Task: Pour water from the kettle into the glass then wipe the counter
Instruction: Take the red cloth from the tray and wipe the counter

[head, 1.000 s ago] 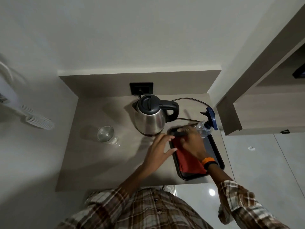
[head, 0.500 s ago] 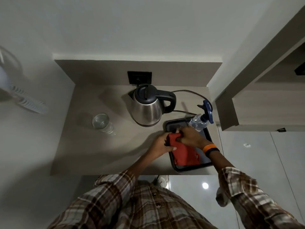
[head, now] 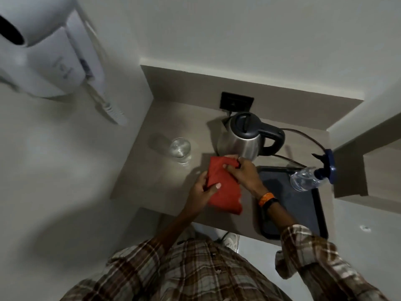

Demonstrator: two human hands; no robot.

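Both hands, left (head: 200,190) and right (head: 243,172), have their fingers closed on a red cloth (head: 223,187) above the bench (head: 156,170), near the kettle (head: 243,135).

Counter (head: 165,177): grey-brown, matte, set in a wall corner. Directly on it: stainless electric kettle (head: 243,140) with black lid and handle, upright, near centre toward 12 o'clock. Clear glass (head: 180,148) holding water, upright, at 9 o'clock from the kettle, apart from it. Black tray (head: 303,213) at 4 o'clock from the kettle, reaching the near edge. Black cord (head: 308,135) trails from the kettle toward 3 o'clock.
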